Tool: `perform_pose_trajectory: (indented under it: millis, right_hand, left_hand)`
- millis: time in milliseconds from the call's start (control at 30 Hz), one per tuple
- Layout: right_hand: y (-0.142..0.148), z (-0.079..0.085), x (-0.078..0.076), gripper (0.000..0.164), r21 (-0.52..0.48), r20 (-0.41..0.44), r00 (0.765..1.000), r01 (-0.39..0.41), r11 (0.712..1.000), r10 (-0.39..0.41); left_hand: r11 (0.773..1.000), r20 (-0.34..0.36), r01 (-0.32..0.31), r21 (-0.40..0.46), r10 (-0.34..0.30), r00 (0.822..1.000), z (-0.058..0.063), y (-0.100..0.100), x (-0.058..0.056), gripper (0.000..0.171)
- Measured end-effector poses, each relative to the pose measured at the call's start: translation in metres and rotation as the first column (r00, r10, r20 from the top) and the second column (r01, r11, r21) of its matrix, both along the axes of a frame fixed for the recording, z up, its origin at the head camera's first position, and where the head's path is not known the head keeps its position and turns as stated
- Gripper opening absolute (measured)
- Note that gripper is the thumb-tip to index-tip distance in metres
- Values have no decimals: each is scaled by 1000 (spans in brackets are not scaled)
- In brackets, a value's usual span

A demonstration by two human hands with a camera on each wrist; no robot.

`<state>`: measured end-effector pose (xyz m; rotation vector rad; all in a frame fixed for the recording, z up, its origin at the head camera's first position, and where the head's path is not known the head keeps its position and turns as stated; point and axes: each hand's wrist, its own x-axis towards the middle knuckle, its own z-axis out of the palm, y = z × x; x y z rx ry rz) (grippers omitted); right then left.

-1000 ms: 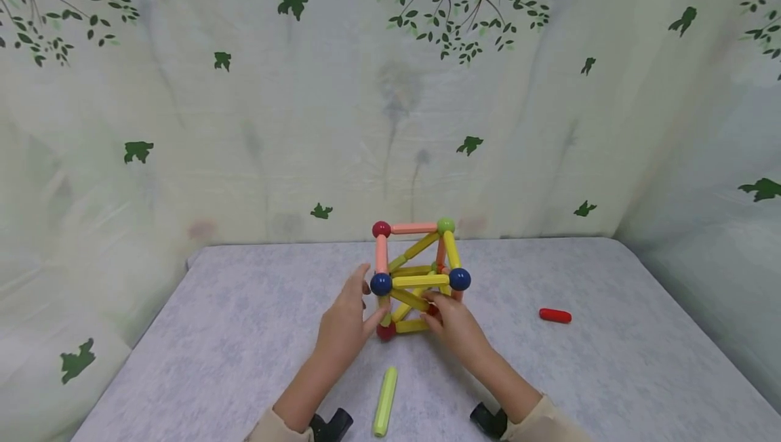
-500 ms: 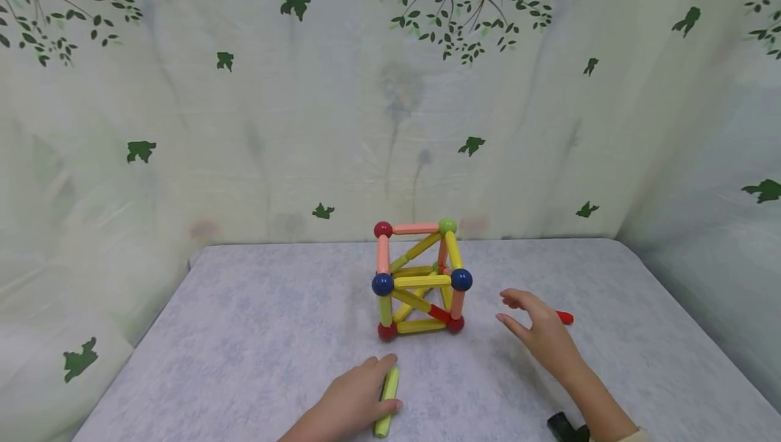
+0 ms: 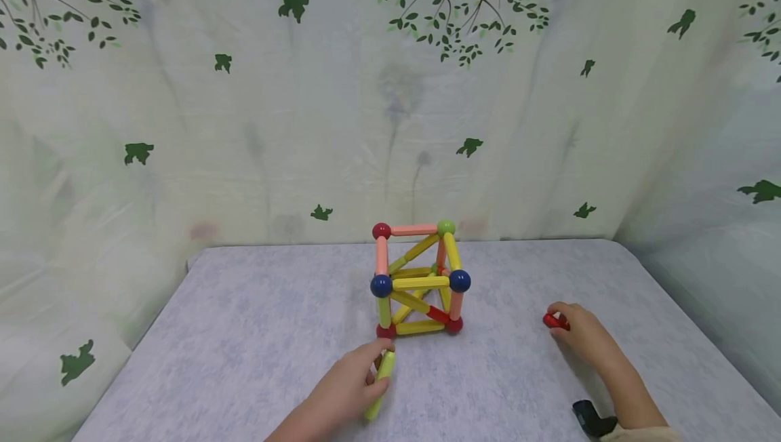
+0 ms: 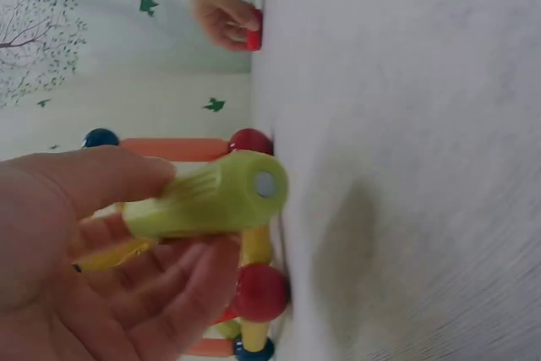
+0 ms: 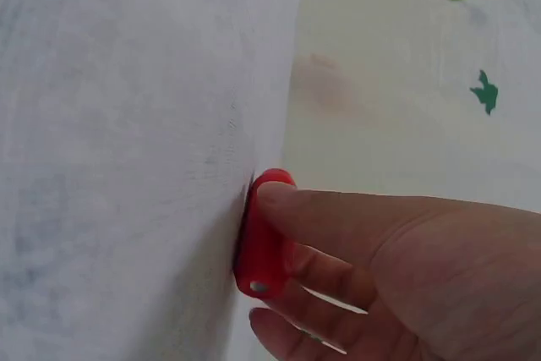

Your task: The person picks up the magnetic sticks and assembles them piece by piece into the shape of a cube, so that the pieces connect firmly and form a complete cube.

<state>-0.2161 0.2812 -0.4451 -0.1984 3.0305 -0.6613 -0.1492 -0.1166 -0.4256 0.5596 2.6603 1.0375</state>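
My left hand [image 3: 350, 382] pinches a yellow-green magnetic rod [image 4: 199, 200] between thumb and fingers; the left wrist view shows the round metal dot in its end, with a shadow on the table beside it. Over on the right, my right hand [image 3: 584, 337] pinches a short red magnetic rod [image 5: 269, 238], thumb on one side and fingers on the other, right at the tabletop. Between the hands and farther back stands a cube-like frame [image 3: 421, 282] of yellow, pink, green and red rods joined by coloured balls. The left fingertips are close to its front-left red ball [image 3: 386, 331].
A grey-blue cloth-like surface covers the table [image 3: 256, 333]. Behind it hangs a pale curtain [image 3: 317, 123] printed with leaves and branches. A black wrist device [image 3: 590, 418] sits at my right sleeve.
Both hands have left the frame. The left came down to the yellow-green rod, took hold and shifted it slightly; the right moved out to the red rod and gripped it.
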Motion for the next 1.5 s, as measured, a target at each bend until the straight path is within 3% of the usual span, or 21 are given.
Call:
perform_pose_trajectory:
  millis: [133, 233, 300, 467, 533, 600, 733, 833, 933, 1167, 1233, 1400, 1467, 1500]
  right_hand:
    - [-12, 11, -3, 32, -28, -36, 999, -20, 999, 19]
    - [-30, 27, -5, 37, -136, -171, 984, -70, 988, 46]
    - [-46, 42, -5, 40, -230, -278, 959, -122, 965, 55]
    - [-93, 83, -6, 41, -371, -450, 886, -294, 881, 107]
    - [-111, 96, -8, 41, -387, -477, 868, -351, 853, 141]
    - [-126, 103, -10, 40, -392, -484, 856, -399, 829, 183]
    - [-143, 104, -16, 37, -359, -441, 861, -428, 829, 253]
    - [-148, 99, -18, 36, -323, -408, 869, -423, 847, 279]
    - [-149, 96, -18, 38, -308, -424, 862, -427, 850, 279]
    - [-153, 93, -19, 35, -294, -465, 825, -487, 823, 322]
    - [-155, 93, -19, 35, -299, -466, 825, -488, 820, 321]
    - [-161, 94, -21, 34, -331, -453, 842, -464, 822, 293]
    - [-166, 96, -23, 36, -370, -433, 859, -446, 815, 274]
    - [-168, 96, -25, 37, -391, -422, 866, -440, 808, 268]
  left_hand:
    - [988, -124, 10, 157, 10, 992, 16, -6, 0, 36]
    - [948, -221, 11, 317, 62, 973, 28, -9, 1, 40]
    - [909, -263, -7, 416, 127, 956, 37, -9, -1, 44]
    - [795, -246, -58, 604, 255, 935, 74, -2, -5, 45]
    - [757, -233, -44, 652, 256, 938, 87, 2, -11, 41]
    - [717, -229, -13, 697, 239, 944, 91, 6, -22, 40]
    - [652, -234, 42, 757, 210, 949, 91, 14, -47, 40]
    - [637, -252, 69, 768, 201, 947, 93, 22, -61, 40]
    - [630, -258, 85, 772, 188, 948, 100, 30, -68, 40]
    - [589, -187, 67, 805, 145, 971, 116, 48, -68, 39]
    - [577, -177, 71, 814, 129, 976, 114, 50, -71, 40]
    - [521, -154, 67, 851, 125, 980, 101, 49, -85, 45]
    - [518, -166, 66, 853, 150, 975, 97, 46, -91, 45]
    - [529, -176, 63, 846, 167, 970, 94, 45, -94, 44]
